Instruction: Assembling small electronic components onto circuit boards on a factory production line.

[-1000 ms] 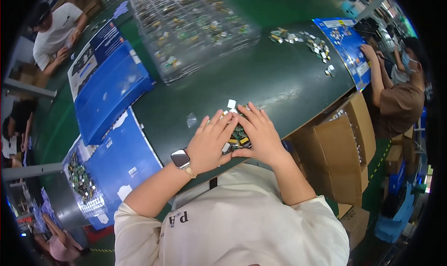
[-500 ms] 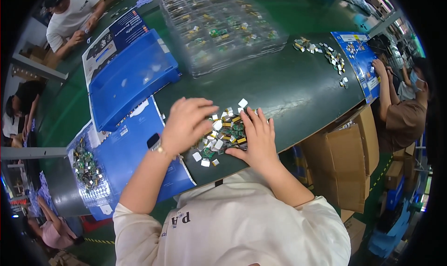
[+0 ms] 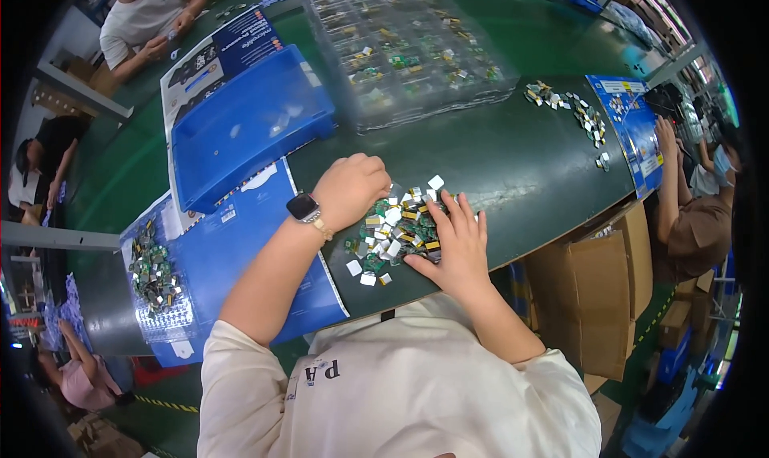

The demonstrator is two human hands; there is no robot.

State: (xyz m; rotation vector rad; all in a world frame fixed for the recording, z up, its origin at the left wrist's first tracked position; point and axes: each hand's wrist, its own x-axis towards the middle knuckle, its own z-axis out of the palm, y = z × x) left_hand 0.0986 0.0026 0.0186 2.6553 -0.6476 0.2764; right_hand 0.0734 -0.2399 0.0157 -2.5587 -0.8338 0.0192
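Observation:
A loose pile of small green circuit boards with white square pads and yellow-edged parts [image 3: 392,232] lies on the dark green table in front of me. My left hand [image 3: 352,192], with a watch on its wrist, rests at the pile's upper left edge. Its fingers are curled inward, and whatever they may hold is hidden. At the pile's right side my right hand [image 3: 456,250] lies with fingers spread, its thumb and fingertips touching the boards.
Left stands a blue bin [image 3: 268,152] above blue printed cardboard [image 3: 248,254]. Another heap of boards [image 3: 154,270] sits farther left. Stacked clear trays [image 3: 376,120] hold boards at the back. More boards [image 3: 589,121] lie right, near a co-worker's hand [image 3: 666,137]. A cardboard box [image 3: 593,290] stands beside the table.
My left hand has gone from loosely spread over the pile to curled at its upper left edge. My right hand stays spread beside the boards. The whole view has shifted slightly.

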